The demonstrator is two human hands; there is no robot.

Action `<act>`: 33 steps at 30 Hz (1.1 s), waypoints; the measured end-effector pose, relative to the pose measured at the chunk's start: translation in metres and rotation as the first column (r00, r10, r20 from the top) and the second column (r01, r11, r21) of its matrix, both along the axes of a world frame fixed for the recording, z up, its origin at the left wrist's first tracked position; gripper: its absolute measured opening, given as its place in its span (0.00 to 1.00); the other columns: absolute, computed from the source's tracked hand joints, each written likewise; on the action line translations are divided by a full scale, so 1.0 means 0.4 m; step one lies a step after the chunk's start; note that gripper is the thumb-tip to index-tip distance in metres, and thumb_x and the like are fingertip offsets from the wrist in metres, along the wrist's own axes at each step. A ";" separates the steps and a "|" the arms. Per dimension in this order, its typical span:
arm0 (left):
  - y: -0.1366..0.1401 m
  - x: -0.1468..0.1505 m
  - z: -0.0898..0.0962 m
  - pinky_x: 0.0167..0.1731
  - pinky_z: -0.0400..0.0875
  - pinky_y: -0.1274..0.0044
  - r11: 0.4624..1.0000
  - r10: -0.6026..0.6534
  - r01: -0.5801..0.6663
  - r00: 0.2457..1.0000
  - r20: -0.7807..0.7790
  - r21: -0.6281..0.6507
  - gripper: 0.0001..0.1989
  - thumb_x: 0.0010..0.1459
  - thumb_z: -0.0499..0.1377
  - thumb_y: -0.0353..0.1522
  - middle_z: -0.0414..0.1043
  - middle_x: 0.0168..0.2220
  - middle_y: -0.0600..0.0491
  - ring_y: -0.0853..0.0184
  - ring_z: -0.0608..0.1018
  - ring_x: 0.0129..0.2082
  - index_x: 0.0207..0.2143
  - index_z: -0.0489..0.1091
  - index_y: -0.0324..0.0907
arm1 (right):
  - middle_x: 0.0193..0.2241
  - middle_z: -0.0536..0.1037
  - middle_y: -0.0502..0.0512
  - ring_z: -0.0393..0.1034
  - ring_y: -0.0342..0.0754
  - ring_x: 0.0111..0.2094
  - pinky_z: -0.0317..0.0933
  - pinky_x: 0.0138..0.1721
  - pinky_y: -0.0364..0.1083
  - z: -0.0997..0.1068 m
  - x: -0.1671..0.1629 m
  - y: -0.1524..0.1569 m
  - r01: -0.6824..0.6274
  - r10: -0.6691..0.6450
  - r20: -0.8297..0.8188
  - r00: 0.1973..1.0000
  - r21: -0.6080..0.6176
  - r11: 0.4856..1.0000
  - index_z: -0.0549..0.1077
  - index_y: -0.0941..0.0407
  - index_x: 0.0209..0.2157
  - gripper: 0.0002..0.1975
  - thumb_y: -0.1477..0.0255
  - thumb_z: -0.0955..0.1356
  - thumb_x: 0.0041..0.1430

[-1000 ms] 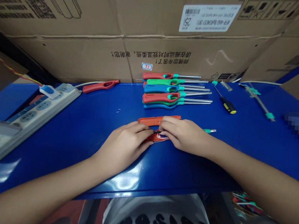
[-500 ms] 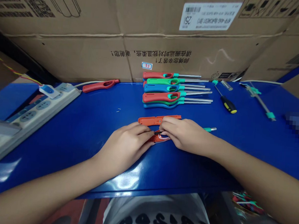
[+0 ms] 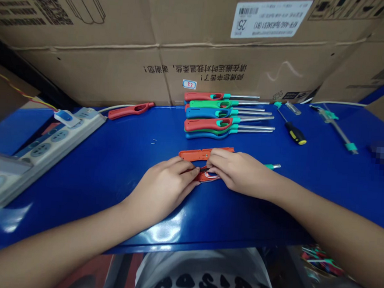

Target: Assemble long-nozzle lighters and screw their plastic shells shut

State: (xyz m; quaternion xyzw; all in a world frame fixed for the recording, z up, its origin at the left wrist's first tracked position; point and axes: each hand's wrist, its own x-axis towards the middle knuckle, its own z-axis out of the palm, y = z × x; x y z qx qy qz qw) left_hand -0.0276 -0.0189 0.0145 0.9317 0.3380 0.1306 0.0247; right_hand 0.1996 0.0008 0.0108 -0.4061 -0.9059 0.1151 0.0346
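Low over the table, my left hand (image 3: 162, 188) is closed at the left end of an open orange lighter handle half (image 3: 204, 178). A small black part (image 3: 204, 169) lies between the fingertips of both hands, inside that half. My right hand (image 3: 241, 171) pinches at the part's right end, with a loop of white wire (image 3: 212, 176) just below. Behind the hands rests the other orange handle half (image 3: 191, 155), partly covered by my right fingers. A green collar with a metal tip (image 3: 273, 167) sticks out past my right hand; its middle is hidden.
Several stick lighters (image 3: 209, 125) are stacked behind the hands. A red lighter handle (image 3: 131, 111) and a power strip (image 3: 43, 153) lie left. To the right are a screwdriver (image 3: 294, 133) and a metal tube with green fittings (image 3: 339, 128). A cardboard box (image 3: 118, 73) borders the back.
The view has shifted slightly. Both hands keep nearly the same place and grip, with only tiny finger movement around the black part.
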 end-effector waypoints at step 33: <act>-0.002 0.008 0.005 0.43 0.77 0.62 0.999 0.024 -0.029 0.993 -0.120 -0.039 0.13 0.69 0.55 0.32 0.76 0.40 0.43 0.55 0.77 0.41 0.46 0.78 0.35 | 0.35 0.75 0.54 0.69 0.47 0.35 0.56 0.33 0.44 -0.010 0.005 0.009 -0.078 0.085 -0.143 0.986 0.053 0.996 0.74 0.57 0.37 0.08 0.76 0.63 0.69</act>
